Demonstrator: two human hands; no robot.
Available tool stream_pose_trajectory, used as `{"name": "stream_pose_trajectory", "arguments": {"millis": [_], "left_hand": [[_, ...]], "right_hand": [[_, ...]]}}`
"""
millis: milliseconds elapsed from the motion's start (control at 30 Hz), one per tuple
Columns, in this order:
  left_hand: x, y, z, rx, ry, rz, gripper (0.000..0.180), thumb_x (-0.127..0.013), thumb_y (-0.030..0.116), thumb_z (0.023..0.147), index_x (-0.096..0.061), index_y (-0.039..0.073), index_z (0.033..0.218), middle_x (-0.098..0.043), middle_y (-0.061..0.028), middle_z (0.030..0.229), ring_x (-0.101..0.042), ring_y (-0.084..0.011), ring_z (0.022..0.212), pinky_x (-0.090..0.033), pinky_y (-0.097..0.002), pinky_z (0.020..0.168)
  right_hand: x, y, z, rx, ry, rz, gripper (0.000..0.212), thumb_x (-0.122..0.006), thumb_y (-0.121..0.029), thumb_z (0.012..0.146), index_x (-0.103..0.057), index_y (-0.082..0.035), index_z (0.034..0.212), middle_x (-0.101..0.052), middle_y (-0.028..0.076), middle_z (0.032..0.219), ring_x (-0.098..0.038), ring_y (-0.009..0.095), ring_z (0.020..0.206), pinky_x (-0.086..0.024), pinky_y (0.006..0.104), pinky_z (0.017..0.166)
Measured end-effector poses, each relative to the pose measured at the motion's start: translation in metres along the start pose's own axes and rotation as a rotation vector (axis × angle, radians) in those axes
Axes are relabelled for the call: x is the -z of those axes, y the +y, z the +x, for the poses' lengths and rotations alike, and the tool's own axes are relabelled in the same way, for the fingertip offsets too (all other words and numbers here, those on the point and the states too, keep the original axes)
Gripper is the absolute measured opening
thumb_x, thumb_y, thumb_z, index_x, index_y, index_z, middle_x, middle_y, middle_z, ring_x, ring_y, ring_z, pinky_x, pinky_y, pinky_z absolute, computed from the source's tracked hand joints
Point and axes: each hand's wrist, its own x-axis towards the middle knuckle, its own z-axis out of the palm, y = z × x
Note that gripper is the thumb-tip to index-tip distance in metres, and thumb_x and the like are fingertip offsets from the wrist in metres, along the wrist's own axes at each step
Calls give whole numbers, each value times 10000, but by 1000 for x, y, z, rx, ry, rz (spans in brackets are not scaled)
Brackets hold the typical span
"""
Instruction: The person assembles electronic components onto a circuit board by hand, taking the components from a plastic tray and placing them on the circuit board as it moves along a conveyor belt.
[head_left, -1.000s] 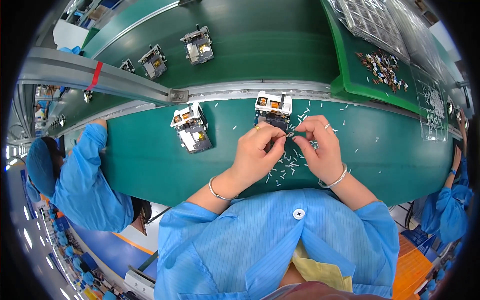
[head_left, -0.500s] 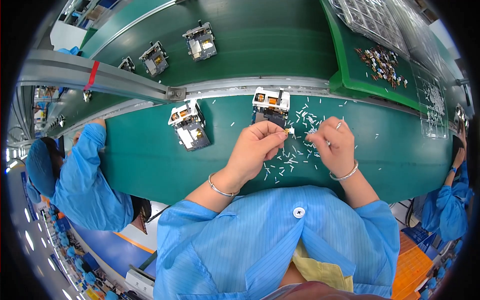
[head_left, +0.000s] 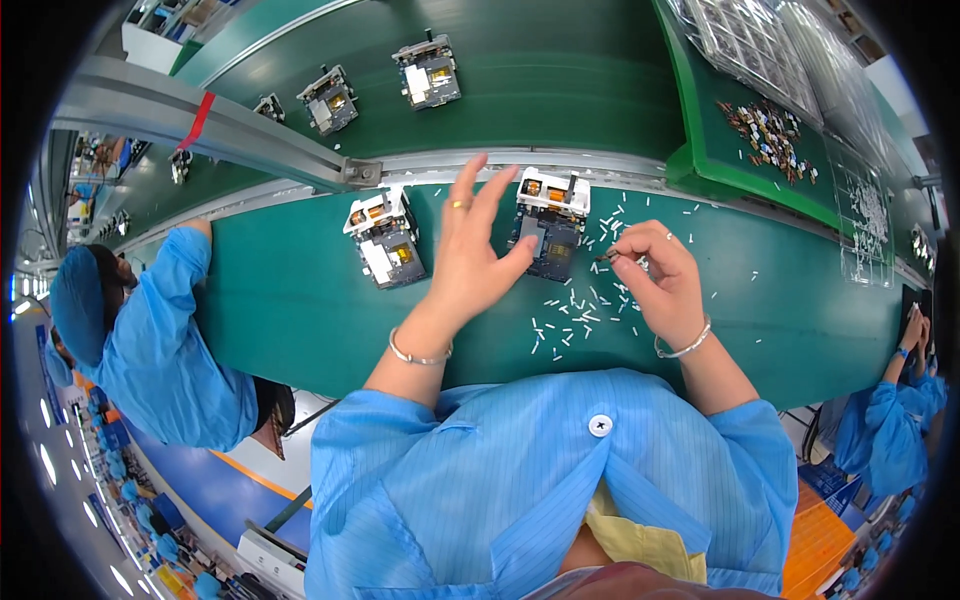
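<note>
My left hand (head_left: pixel 468 262) is open, thumb and fingers spread, at the left side of an electronic assembly (head_left: pixel 552 230) with a white frame on top and a dark circuit board. Its thumb overlaps the board's left part; whether it touches cannot be told. To the right of that assembly, my right hand (head_left: pixel 665 275) pinches a small brown, flexible-looking part (head_left: pixel 606 257) between thumb and fingertips. Small white strips (head_left: pixel 575 318) lie scattered below and around this hand. A second assembly (head_left: pixel 388 243) of the same kind rests left of my left hand.
Beyond a metal rail (head_left: pixel 450 163), more assemblies (head_left: pixel 428 75) sit on a green belt. A green-edged shelf (head_left: pixel 690 165) at the right bears a pile of small parts (head_left: pixel 770 140) and clear plastic trays (head_left: pixel 865 220). Co-workers in blue sit at left (head_left: pixel 165 350) and right (head_left: pixel 890 420).
My left hand has let go of the small part, opened and moved left and up. The right hand now pinches a small brown part. Assemblies on the belt have shifted right.
</note>
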Motion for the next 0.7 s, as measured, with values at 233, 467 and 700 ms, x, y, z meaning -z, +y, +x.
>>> {"name": "stream_pose_trajectory", "arguments": {"millis": [233,467,700], "left_hand": [[-31,-2,-7,214,-169,-397,678,-631,-48,770,-415,132,1387,-258,-166,1495,-465,-329,1255,-527,-337,868],[-35,-6,0,263,-147,-400,719,-684,38,756,-374,140,1397,-286,-237,1453,-488,-362,1210,-526,-352,846],[-43,-11,0,214,-65,-348,631,-666,35,783,-453,143,1366,-445,-108,1371,-561,-132,791,-477,-248,638]], "right_hand": [[-24,6,24,150,6,-425,136,-713,-8,717,-655,-51,832,-567,98,1082,-522,278,1048,-440,359,887],[-36,10,40,149,-20,-422,141,-692,28,723,-610,-36,818,-571,104,1059,-529,303,1033,-461,379,870],[-44,11,39,135,15,-440,134,-670,34,749,-591,-16,845,-582,123,1023,-552,314,980,-476,371,830]]}}
